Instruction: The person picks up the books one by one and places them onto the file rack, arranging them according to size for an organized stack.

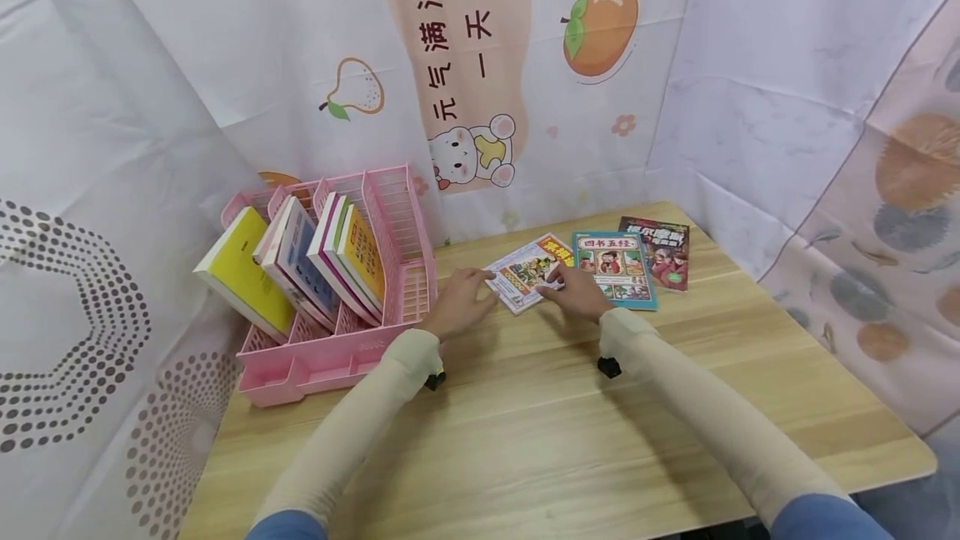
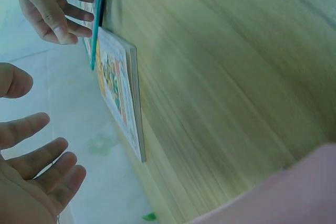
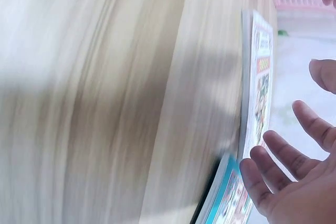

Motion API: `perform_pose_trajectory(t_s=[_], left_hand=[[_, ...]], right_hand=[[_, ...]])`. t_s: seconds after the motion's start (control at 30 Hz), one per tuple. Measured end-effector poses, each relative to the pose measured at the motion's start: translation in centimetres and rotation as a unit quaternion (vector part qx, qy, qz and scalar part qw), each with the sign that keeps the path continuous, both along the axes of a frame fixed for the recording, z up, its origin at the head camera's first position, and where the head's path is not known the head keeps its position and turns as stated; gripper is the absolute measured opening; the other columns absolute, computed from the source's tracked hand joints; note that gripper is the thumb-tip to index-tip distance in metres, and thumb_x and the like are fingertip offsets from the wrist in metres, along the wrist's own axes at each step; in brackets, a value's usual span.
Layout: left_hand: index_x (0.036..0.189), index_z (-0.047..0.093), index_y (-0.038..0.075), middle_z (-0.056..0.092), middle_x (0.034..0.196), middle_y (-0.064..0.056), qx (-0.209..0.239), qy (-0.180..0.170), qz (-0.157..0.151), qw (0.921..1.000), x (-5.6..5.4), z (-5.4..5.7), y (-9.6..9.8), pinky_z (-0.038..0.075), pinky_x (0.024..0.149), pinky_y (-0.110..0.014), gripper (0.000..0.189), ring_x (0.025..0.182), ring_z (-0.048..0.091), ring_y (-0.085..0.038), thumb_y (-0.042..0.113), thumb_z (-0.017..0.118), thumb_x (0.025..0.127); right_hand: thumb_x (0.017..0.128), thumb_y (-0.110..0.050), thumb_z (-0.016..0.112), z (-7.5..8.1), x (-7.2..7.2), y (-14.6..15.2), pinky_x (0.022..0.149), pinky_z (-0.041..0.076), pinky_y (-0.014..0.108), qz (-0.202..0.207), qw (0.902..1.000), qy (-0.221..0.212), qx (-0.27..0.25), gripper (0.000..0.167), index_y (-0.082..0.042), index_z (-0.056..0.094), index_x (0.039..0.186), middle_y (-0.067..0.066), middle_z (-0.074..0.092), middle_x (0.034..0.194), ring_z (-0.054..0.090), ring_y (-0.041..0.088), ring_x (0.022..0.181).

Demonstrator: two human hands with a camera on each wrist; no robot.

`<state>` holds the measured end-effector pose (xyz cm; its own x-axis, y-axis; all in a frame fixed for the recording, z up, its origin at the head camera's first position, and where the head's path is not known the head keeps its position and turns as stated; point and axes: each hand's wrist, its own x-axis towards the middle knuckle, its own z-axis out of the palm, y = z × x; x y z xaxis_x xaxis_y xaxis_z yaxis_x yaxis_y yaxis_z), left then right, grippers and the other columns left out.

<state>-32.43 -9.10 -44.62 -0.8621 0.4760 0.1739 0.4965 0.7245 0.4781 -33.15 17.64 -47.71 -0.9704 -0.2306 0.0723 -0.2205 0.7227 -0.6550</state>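
Observation:
A thin book with a white, colorful cover (image 1: 517, 277) lies flat toward the back of the table. To its left is my left hand (image 1: 457, 307), fingers spread and relaxed; the left wrist view shows a gap between them and the book (image 2: 118, 85). My right hand (image 1: 579, 294) hovers over the book's right side, fingers loosely extended and holding nothing. In the right wrist view those fingers (image 3: 278, 153) are near the teal-edged book (image 3: 226, 198); whether they touch it I cannot tell. That teal book (image 1: 618, 269) lies right of the white one, partly over a dark comic-style book (image 1: 667, 255).
At the left stands a pink plastic book rack (image 1: 405, 273) with slots and small front trays. Several books, including a yellow one (image 1: 258, 273) and an orange-covered one (image 1: 362, 252), lean in it. A printed cloth (image 1: 300, 23) hangs behind the wooden table (image 1: 525, 432).

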Motion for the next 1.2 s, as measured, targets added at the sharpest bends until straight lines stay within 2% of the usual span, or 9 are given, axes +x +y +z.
perform_pose_trajectory(t_s=[0.2, 0.43, 0.57, 0.63, 0.77, 0.87, 1.0, 1.1, 1.2], left_hand=[[0.146, 0.055, 0.009, 0.053, 0.146, -0.018, -0.012, 0.017, -0.014, 0.9997, -0.2, -0.7, 0.9, 0.037, 0.113, -0.051, 0.053, 0.136, 0.045, -0.035, 0.037, 0.061, 0.101], [0.144, 0.056, 0.004, 0.053, 0.146, -0.019, -0.023, 0.015, -0.034, 0.9991, 0.0, -1.5, 2.0, 0.035, 0.115, -0.050, 0.053, 0.135, 0.045, -0.035, 0.036, 0.061, 0.102], [0.142, 0.056, 0.002, 0.054, 0.145, -0.019, -0.026, 0.013, -0.047, 0.9985, 0.0, -1.9, 2.8, 0.022, 0.121, -0.055, 0.052, 0.138, 0.044, -0.037, 0.035, 0.060, 0.103], [0.142, 0.057, 0.002, 0.054, 0.145, -0.018, -0.028, 0.014, -0.052, 0.9982, -0.1, -2.2, 3.2, 0.020, 0.121, -0.054, 0.050, 0.139, 0.043, -0.037, 0.034, 0.059, 0.103], [0.142, 0.057, 0.004, 0.056, 0.143, -0.016, -0.026, 0.017, -0.060, 0.9977, 0.1, -2.8, 3.8, 0.030, 0.117, -0.051, 0.048, 0.137, 0.045, -0.035, 0.031, 0.059, 0.103], [0.145, 0.056, 0.007, 0.056, 0.143, -0.015, -0.028, 0.013, -0.061, 0.9977, 0.2, -3.1, 4.1, 0.034, 0.114, -0.049, 0.050, 0.134, 0.047, -0.033, 0.033, 0.059, 0.103], [0.146, 0.055, 0.008, 0.055, 0.145, -0.014, -0.027, 0.002, -0.061, 0.9978, 0.5, -3.1, 4.4, 0.038, 0.112, -0.048, 0.051, 0.134, 0.047, -0.032, 0.034, 0.059, 0.102], [0.145, 0.056, 0.007, 0.054, 0.146, -0.014, -0.031, -0.001, -0.064, 0.9975, 0.6, -3.1, 4.5, 0.039, 0.112, -0.047, 0.051, 0.134, 0.046, -0.031, 0.036, 0.057, 0.102], [0.145, 0.056, 0.007, 0.055, 0.145, -0.013, -0.036, 0.000, -0.067, 0.9971, 0.6, -3.2, 4.6, 0.040, 0.111, -0.045, 0.051, 0.132, 0.047, -0.029, 0.037, 0.056, 0.103]], right_hand=[[0.103, -0.033, 0.065, -0.4, -0.1, 2.2, 0.096, 0.045, 0.059, -0.012, 0.9991, 0.021, 0.036, 0.041, 0.004, 0.064, 0.120, 0.021, 0.067, 0.117, 0.063, 0.037, 0.105], [0.101, -0.030, 0.067, -1.1, -0.2, 4.9, 0.080, 0.048, 0.052, -0.032, 0.9966, 0.048, 0.058, 0.036, 0.003, 0.064, 0.114, 0.018, 0.069, 0.102, 0.062, 0.030, 0.083], [0.101, -0.033, 0.066, -1.2, -0.2, 6.8, 0.085, 0.049, 0.058, -0.058, 0.9949, 0.036, 0.075, 0.041, 0.004, 0.064, 0.118, 0.023, 0.069, 0.108, 0.065, 0.037, 0.090], [0.101, -0.034, 0.064, -1.0, -0.1, 7.7, 0.094, 0.043, 0.065, -0.073, 0.9932, 0.027, 0.086, 0.043, 0.005, 0.063, 0.120, 0.026, 0.068, 0.110, 0.064, 0.042, 0.094], [0.103, -0.037, 0.060, -0.9, 0.1, 9.8, 0.102, 0.034, 0.072, -0.101, 0.9890, 0.016, 0.107, 0.047, 0.006, 0.062, 0.123, 0.031, 0.065, 0.117, 0.060, 0.052, 0.106], [0.102, -0.037, 0.057, -1.2, 0.1, 11.4, 0.098, 0.038, 0.069, -0.133, 0.9852, 0.002, 0.109, 0.046, 0.006, 0.059, 0.120, 0.036, 0.058, 0.123, 0.052, 0.057, 0.114], [0.101, -0.039, 0.054, -1.8, 0.2, 13.5, 0.090, 0.041, 0.070, -0.216, 0.9675, -0.033, 0.127, 0.056, 0.013, 0.049, 0.124, 0.046, 0.044, 0.124, 0.040, 0.064, 0.116], [0.101, -0.052, 0.051, -2.2, 0.3, 14.8, 0.084, 0.045, 0.068, -0.285, 0.9433, -0.078, 0.151, 0.081, 0.021, 0.038, 0.133, 0.048, 0.039, 0.122, 0.038, 0.064, 0.115], [0.100, -0.069, 0.043, -2.3, 0.5, 15.8, 0.080, 0.048, 0.062, -0.316, 0.9247, -0.115, 0.179, 0.104, 0.027, 0.031, 0.136, 0.048, 0.039, 0.119, 0.042, 0.061, 0.112]])
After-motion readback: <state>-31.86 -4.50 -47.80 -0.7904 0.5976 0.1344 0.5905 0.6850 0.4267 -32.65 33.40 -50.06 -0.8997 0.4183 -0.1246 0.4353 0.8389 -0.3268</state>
